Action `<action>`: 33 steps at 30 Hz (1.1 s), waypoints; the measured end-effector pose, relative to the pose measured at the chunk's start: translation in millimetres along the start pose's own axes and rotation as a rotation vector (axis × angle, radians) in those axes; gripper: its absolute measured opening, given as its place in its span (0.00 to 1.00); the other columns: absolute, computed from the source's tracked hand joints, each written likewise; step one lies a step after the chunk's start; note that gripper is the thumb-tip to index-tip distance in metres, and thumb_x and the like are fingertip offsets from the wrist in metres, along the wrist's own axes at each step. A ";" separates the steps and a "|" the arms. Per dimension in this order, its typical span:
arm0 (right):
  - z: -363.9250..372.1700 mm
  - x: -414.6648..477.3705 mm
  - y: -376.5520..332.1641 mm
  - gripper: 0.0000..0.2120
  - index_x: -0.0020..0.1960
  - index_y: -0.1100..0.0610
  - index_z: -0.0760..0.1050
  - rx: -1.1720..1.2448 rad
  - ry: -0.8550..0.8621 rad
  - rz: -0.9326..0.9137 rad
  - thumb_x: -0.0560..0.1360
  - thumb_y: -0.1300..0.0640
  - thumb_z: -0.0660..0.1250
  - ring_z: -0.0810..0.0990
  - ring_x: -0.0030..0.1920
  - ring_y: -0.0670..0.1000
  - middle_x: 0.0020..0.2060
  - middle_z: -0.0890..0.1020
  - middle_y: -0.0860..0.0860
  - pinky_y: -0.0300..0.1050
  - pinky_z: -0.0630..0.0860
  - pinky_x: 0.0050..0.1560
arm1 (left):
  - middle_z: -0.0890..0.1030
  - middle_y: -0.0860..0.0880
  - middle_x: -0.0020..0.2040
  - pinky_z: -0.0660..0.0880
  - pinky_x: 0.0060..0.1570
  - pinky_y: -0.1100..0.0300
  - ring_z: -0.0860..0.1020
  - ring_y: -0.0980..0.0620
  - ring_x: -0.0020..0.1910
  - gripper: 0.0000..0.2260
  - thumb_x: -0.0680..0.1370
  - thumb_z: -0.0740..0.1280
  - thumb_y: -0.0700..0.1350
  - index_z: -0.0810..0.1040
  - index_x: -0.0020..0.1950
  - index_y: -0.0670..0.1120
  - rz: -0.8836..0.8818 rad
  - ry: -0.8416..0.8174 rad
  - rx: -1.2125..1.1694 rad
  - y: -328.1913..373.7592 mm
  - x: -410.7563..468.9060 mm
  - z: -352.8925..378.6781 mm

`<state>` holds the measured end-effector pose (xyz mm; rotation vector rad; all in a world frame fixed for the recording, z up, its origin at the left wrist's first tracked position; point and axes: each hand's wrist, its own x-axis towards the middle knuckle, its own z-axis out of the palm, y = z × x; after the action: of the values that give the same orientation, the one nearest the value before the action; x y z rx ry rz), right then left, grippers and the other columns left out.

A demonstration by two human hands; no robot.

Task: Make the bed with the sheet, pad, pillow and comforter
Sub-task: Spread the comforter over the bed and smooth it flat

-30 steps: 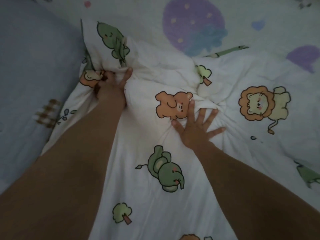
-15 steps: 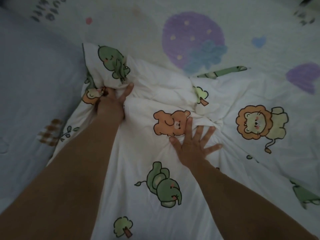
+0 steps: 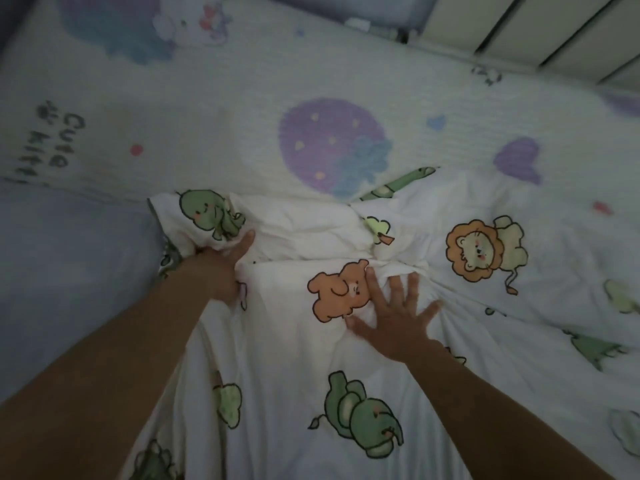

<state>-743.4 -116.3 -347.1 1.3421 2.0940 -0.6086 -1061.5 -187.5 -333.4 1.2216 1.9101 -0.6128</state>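
Observation:
A white comforter printed with cartoon animals lies bunched across the bed. My left hand is closed on its crumpled left corner, beside a green dinosaur print. My right hand lies flat on the comforter with fingers spread, next to an orange bear print. Under the comforter is a pale pad with a purple strawberry print and lettering. A plain lilac sheet shows at the left. No pillow is in view.
Beyond the far edge of the bed, at the top right, stands pale slatted furniture or panelling. The pad stretches bare toward the top left.
The view has tilted up, showing more of the pad and the far edge of the bed. Both hands stay on the comforter: the left keeps its grip, the right stays flat.

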 end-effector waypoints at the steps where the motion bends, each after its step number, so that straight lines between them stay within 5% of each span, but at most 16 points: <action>1: -8.7 -1.8 1.9 0.39 0.75 0.36 0.36 -0.025 0.104 -0.013 0.69 0.25 0.46 0.43 0.76 0.62 0.77 0.49 0.54 0.76 0.52 0.64 | 0.53 0.42 0.78 0.58 0.73 0.48 0.57 0.40 0.75 0.39 0.76 0.60 0.60 0.37 0.76 0.58 0.006 -0.024 0.047 -0.8 1.6 -18.4; 2: -18.6 -1.1 4.3 0.36 0.76 0.38 0.48 -0.081 0.228 -0.041 0.70 0.29 0.48 0.57 0.72 0.62 0.72 0.61 0.56 0.69 0.62 0.61 | 0.62 0.43 0.75 0.62 0.70 0.48 0.64 0.41 0.71 0.32 0.76 0.55 0.61 0.51 0.78 0.55 0.002 0.022 0.049 -1.3 3.2 -33.5; 4: -45.8 4.9 10.2 0.28 0.69 0.46 0.68 -0.148 0.399 -0.111 0.72 0.39 0.51 0.72 0.57 0.59 0.58 0.76 0.54 0.56 0.69 0.54 | 0.76 0.44 0.63 0.71 0.61 0.49 0.75 0.42 0.60 0.25 0.75 0.51 0.58 0.73 0.65 0.47 -0.013 0.321 0.034 7.3 -0.3 -61.1; 7: -92.9 20.8 9.3 0.16 0.61 0.53 0.75 -0.078 0.488 -0.140 0.74 0.56 0.59 0.78 0.51 0.58 0.51 0.81 0.55 0.49 0.73 0.51 | 0.72 0.40 0.62 0.70 0.56 0.49 0.72 0.40 0.60 0.18 0.78 0.61 0.45 0.71 0.67 0.44 0.088 0.673 -0.013 30.3 -5.1 -83.4; 10: -125.8 35.0 -0.5 0.23 0.66 0.57 0.67 -0.047 0.616 -0.109 0.71 0.64 0.62 0.75 0.54 0.59 0.55 0.76 0.57 0.51 0.72 0.51 | 0.62 0.43 0.73 0.55 0.72 0.48 0.63 0.43 0.71 0.32 0.78 0.63 0.47 0.51 0.78 0.47 0.152 0.546 0.174 45.6 -2.9 -85.2; 13: -142.6 47.9 0.4 0.36 0.73 0.53 0.60 -0.213 0.676 -0.104 0.68 0.64 0.68 0.70 0.59 0.60 0.64 0.68 0.58 0.54 0.69 0.54 | 0.69 0.45 0.71 0.40 0.74 0.49 0.66 0.47 0.71 0.32 0.80 0.59 0.48 0.45 0.78 0.48 0.115 0.416 0.279 57.5 -1.3 -68.9; 15: -150.4 47.6 9.7 0.25 0.67 0.50 0.70 -0.388 0.621 -0.135 0.71 0.56 0.69 0.60 0.70 0.61 0.70 0.63 0.55 0.61 0.58 0.67 | 0.68 0.47 0.72 0.44 0.74 0.52 0.64 0.50 0.72 0.27 0.80 0.59 0.48 0.54 0.77 0.48 0.163 0.374 0.254 63.7 -16.8 -64.2; 17: -149.8 37.8 26.2 0.17 0.62 0.51 0.75 -0.415 0.537 -0.185 0.75 0.50 0.64 0.52 0.76 0.57 0.70 0.67 0.53 0.63 0.40 0.72 | 0.72 0.48 0.68 0.61 0.68 0.54 0.68 0.48 0.68 0.22 0.77 0.63 0.50 0.67 0.71 0.51 0.204 0.370 0.168 69.5 -35.9 -57.3; 20: -127.9 4.0 48.1 0.21 0.57 0.56 0.76 -0.282 0.391 -0.315 0.74 0.44 0.56 0.71 0.66 0.54 0.56 0.79 0.55 0.56 0.42 0.74 | 0.76 0.46 0.60 0.68 0.48 0.58 0.73 0.47 0.54 0.17 0.75 0.64 0.44 0.72 0.65 0.50 0.220 0.218 -0.092 75.8 -61.9 -44.3; 22: -107.2 -25.3 58.5 0.32 0.50 0.59 0.78 -0.120 0.302 -0.369 0.67 0.37 0.47 0.79 0.52 0.57 0.46 0.82 0.57 0.50 0.61 0.66 | 0.78 0.43 0.53 0.66 0.39 0.57 0.73 0.47 0.45 0.16 0.78 0.60 0.41 0.70 0.66 0.47 0.203 0.073 -0.451 84.5 -67.8 -34.1; 24: -82.2 -44.3 70.3 0.34 0.44 0.59 0.77 -0.006 0.207 -0.361 0.62 0.35 0.45 0.80 0.45 0.59 0.42 0.82 0.59 0.47 0.70 0.49 | 0.78 0.41 0.55 0.72 0.44 0.56 0.76 0.43 0.48 0.21 0.81 0.57 0.43 0.61 0.74 0.48 0.165 0.029 -0.658 90.6 -66.8 -24.5; 26: -58.8 -61.9 82.9 0.22 0.39 0.54 0.71 -0.022 0.164 -0.343 0.64 0.37 0.51 0.79 0.44 0.58 0.40 0.81 0.57 0.44 0.67 0.40 | 0.66 0.44 0.73 0.66 0.67 0.53 0.68 0.42 0.68 0.27 0.82 0.56 0.48 0.49 0.78 0.51 0.174 -0.008 -0.499 97.3 -67.6 -10.5; 28: -40.1 -73.5 89.2 0.13 0.37 0.52 0.65 -0.059 0.104 -0.332 0.69 0.44 0.62 0.77 0.42 0.55 0.38 0.79 0.54 0.43 0.63 0.37 | 0.60 0.48 0.76 0.60 0.72 0.54 0.62 0.45 0.73 0.29 0.79 0.60 0.53 0.53 0.78 0.51 0.182 -0.058 -0.168 103.1 -74.5 5.4; 31: -29.9 -82.2 92.8 0.08 0.36 0.51 0.66 -0.041 -0.070 -0.326 0.65 0.48 0.64 0.73 0.40 0.50 0.38 0.75 0.48 0.42 0.64 0.35 | 0.78 0.47 0.55 0.74 0.51 0.58 0.77 0.49 0.51 0.15 0.75 0.64 0.55 0.78 0.55 0.47 0.220 -0.075 0.034 115.4 -88.2 26.9; 33: -32.1 -85.1 95.7 0.04 0.37 0.54 0.72 0.083 -0.082 -0.319 0.67 0.55 0.66 0.76 0.43 0.51 0.40 0.78 0.50 0.42 0.68 0.39 | 0.76 0.48 0.41 0.70 0.35 0.61 0.74 0.51 0.37 0.09 0.72 0.68 0.52 0.74 0.38 0.48 0.266 -0.020 0.065 119.9 -95.4 41.9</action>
<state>-634.4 -114.0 -272.5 1.0119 2.2538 -0.8749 -915.3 -218.3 -279.5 1.4748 1.6849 -0.5458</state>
